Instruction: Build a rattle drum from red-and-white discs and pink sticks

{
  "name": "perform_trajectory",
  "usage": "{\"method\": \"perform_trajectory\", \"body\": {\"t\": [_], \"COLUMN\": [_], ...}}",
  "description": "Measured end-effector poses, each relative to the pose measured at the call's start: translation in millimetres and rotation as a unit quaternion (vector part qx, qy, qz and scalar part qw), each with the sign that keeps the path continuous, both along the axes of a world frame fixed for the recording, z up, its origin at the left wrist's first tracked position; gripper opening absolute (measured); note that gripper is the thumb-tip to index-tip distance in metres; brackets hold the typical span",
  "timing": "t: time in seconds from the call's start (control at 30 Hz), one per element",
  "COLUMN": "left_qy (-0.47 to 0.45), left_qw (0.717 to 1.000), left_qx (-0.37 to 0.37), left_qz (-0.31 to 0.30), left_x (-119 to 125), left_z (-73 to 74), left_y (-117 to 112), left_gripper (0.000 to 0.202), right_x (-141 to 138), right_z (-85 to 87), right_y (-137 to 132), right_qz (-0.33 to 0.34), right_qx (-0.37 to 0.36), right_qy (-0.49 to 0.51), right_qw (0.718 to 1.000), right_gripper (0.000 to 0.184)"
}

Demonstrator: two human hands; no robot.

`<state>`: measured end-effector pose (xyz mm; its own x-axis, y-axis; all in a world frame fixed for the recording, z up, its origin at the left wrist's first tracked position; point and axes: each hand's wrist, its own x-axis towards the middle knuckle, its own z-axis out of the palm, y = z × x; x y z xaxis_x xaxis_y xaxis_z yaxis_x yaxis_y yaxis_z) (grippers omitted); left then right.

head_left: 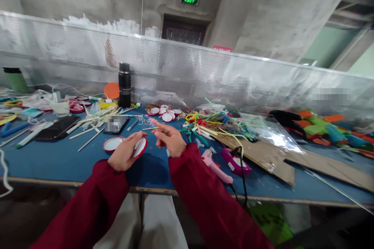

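Observation:
My left hand [127, 151] is closed on a shallow round lid [140, 148], tilted up, with a red rim and a white inside. Beside that hand, a similar lid [112, 144] lies flat on the blue table. My right hand [171, 139] is a little to the right of the held lid, its other fingers curled. Between its thumb and forefinger a thin wooden stick [148, 128] points left; the contact is small and hard to see. Behind my hands lie a pile of similar lids [167, 117] and a grey marker-like tube [133, 125].
A pink glue gun [216, 167] and a purple device [236, 161] with a black cable lie right of my right sleeve. Cardboard strips [257, 155] and tangled cords [224, 122] spread further right. Leftward are loose sticks [99, 118], a phone [58, 128] and a black flask [124, 85].

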<state>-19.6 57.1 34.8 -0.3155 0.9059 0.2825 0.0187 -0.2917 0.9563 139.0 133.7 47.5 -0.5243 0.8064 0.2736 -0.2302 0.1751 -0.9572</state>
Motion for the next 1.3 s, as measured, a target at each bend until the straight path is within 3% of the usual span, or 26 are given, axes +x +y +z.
{"method": "perform_trajectory", "body": {"t": [0.2,0.37,0.47,0.63,0.9,1.1,1.3], "left_qy": [-0.184,-0.172,-0.101,-0.013,0.004,-0.013,-0.001], "left_qw": [0.974,0.981,0.994,1.0,1.0,0.999,1.0], "left_qx": [-0.115,-0.082,-0.032,-0.003,-0.014,-0.029,-0.005], "left_qz": [-0.063,-0.038,-0.003,0.006,0.001,0.016,0.023], "left_x": [-3,1,0,-3,-2,-3,-2], "left_z": [-6.2,-6.9,-7.6,-9.5,-9.0,-10.8,-9.7], "left_y": [8,7,7,9,7,8,7], "left_gripper": [0.029,0.037,0.051,0.044,0.041,0.054,0.042], "right_x": [0,-2,-1,0,1,-2,-3], "right_z": [-3.0,-8.8,-11.5,-11.5,-8.5,-10.0,-11.1], "right_y": [-9,-5,0,1,-2,-3,-4], "right_qz": [-0.023,-0.038,-0.023,-0.014,-0.028,-0.022,-0.028], "right_qx": [0.187,0.334,0.378,0.382,0.374,0.381,0.369], "right_qy": [-0.119,-0.165,-0.173,-0.195,-0.231,-0.257,-0.26], "right_qw": [0.975,0.927,0.909,0.903,0.898,0.888,0.892], "right_gripper": [0.082,0.089,0.089,0.088,0.086,0.083,0.08]}}
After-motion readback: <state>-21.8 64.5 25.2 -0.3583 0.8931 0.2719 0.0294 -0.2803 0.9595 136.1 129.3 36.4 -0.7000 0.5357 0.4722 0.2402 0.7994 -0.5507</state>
